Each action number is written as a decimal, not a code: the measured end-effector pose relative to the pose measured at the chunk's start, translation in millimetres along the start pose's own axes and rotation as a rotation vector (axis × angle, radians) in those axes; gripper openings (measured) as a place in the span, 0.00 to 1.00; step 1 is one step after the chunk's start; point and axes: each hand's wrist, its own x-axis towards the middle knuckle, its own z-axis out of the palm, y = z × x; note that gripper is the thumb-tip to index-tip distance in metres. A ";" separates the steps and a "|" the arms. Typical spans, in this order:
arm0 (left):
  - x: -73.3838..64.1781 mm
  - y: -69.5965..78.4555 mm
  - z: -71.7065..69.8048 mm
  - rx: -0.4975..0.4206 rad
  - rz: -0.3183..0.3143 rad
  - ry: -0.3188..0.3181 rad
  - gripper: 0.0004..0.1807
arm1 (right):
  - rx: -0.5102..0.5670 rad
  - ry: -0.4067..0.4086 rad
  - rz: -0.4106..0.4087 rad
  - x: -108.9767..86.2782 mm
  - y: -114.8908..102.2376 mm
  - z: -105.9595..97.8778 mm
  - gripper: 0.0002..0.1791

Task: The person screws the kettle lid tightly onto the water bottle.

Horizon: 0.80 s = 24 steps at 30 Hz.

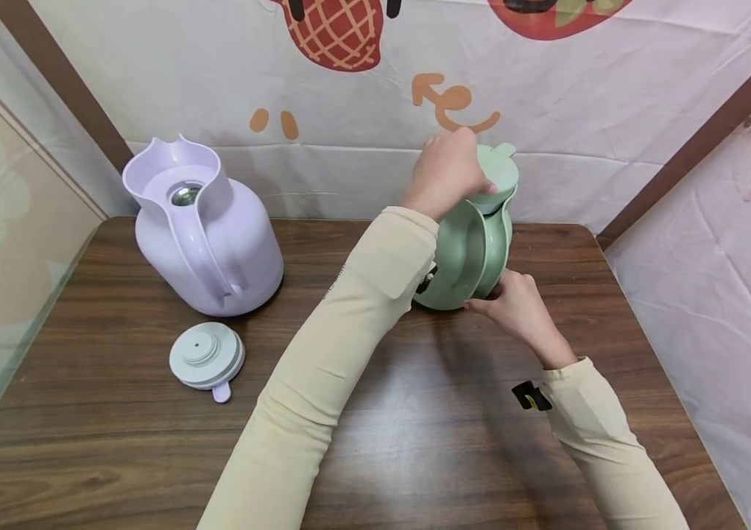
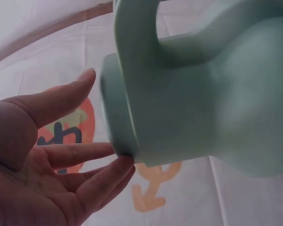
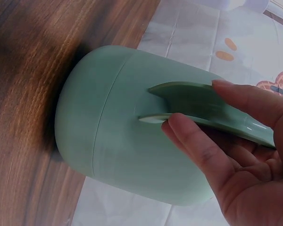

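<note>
A green thermos jug (image 1: 453, 269) stands upright near the table's back edge, its round lid (image 1: 500, 175) sitting in the neck with a small tab at the back. My left hand (image 1: 450, 171) reaches over from the left to this lid. In the left wrist view its fingers (image 2: 96, 188) meet the lid's edge, while the thumb is spread away from it. Lower down, my right hand (image 1: 523, 308) grips the jug's handle (image 3: 188, 89), thumb on one edge and fingers on the other. The right wrist view shows the jug's smooth body beside this hand.
A lilac thermos jug (image 1: 249, 239) stands lidless at the back left, its shiny inner mouth visible. In front of it a lid (image 1: 206, 355) with a lilac tab lies underside up on the wooden table (image 1: 117, 449). A printed cloth (image 1: 349, 177) hangs behind the table.
</note>
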 end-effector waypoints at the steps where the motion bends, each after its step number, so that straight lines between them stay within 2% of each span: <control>1: 0.2 0.2 0.6 0.000 -0.005 0.002 0.21 | -0.003 0.000 0.002 0.4 0.5 0.2 0.11; 10: 6.2 -1.4 3.9 -0.019 -0.031 0.000 0.23 | -0.008 0.000 0.005 -0.1 0.2 -0.8 0.11; 15: 9.3 -7.3 2.0 -0.051 0.003 -0.025 0.23 | -0.006 0.001 0.005 -0.4 0.5 -1.0 0.11; 21: 12.6 -15.2 -0.2 -0.133 0.037 -0.046 0.15 | 0.002 -0.006 0.001 -0.8 -1.1 -2.2 0.12; 24: 14.5 -17.7 -0.5 -0.147 0.047 -0.052 0.21 | 0.004 -0.006 0.003 -0.5 -0.7 -2.0 0.12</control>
